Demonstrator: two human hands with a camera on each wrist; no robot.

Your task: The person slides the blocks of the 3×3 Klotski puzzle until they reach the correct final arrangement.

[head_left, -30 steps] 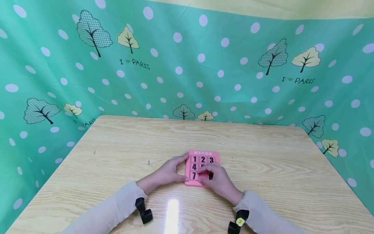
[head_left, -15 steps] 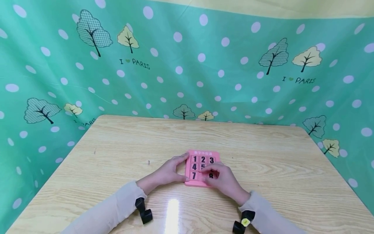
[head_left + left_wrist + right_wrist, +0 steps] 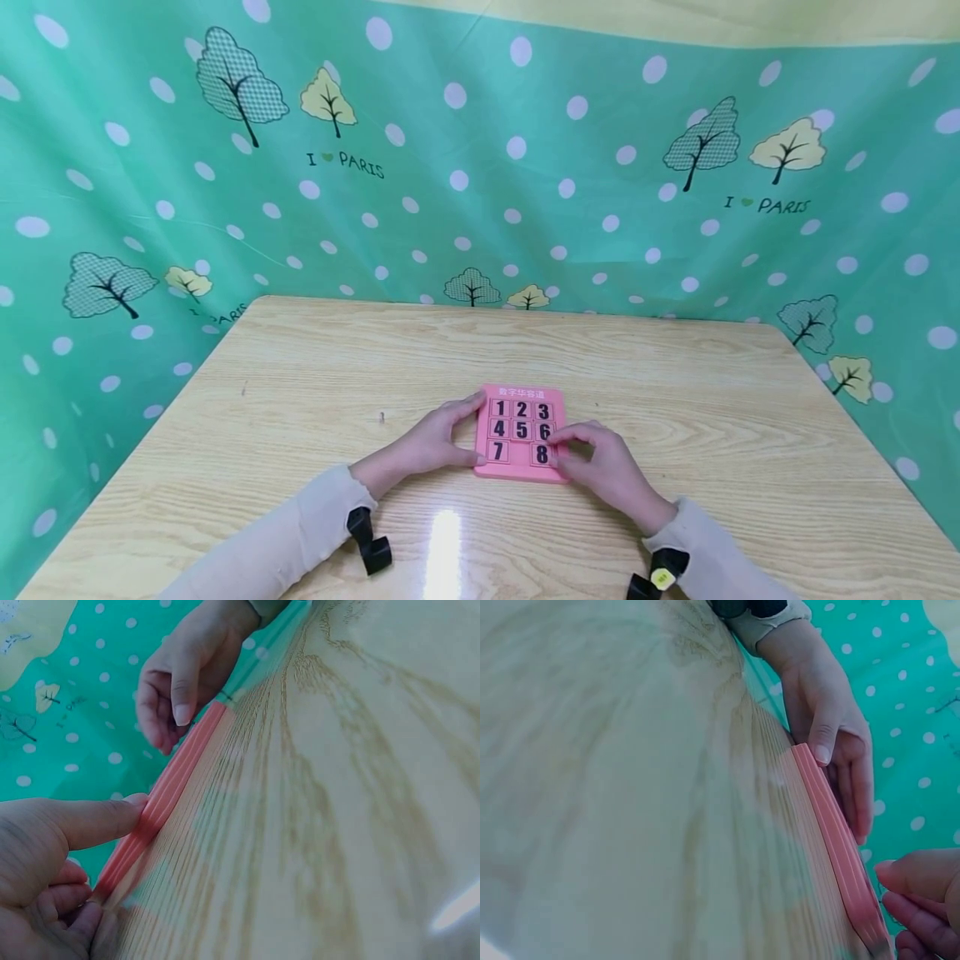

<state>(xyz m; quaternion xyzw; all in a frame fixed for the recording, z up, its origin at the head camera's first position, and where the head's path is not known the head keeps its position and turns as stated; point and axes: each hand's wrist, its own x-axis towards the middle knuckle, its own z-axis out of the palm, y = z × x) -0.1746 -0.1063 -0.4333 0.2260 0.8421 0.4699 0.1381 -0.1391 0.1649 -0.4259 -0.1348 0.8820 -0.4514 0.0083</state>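
A pink number slide puzzle (image 3: pixel 522 472) lies flat on the table, with black digits on its tiles. Rows read 1 2 3, then 4 5 6, then 7, a gap in the bottom middle, and 8 (image 3: pixel 542 454) at bottom right. Along the left side, my left hand (image 3: pixel 427 435) grips the frame, thumb at the near corner and fingers toward the far one. My right hand (image 3: pixel 606 467) is at the right edge, its loosely bent index finger by tile 6 (image 3: pixel 545 431) and its thumb beside tile 8. In the right wrist view, right fingertips (image 3: pixel 889 874) hover just over the puzzle's edge.
A light wooden table (image 3: pixel 337 358) carries the puzzle, with a bright light reflection (image 3: pixel 442 554) near its front. Behind and around it hangs a green dotted curtain (image 3: pixel 420 208) printed with trees. Black camera mounts (image 3: pixel 369 542) sit on both wrists.
My right hand has drawn back to the right from over the bottom middle gap to the puzzle's right edge, uncovering tiles 5, 6 and 8. The left hand stays in place.
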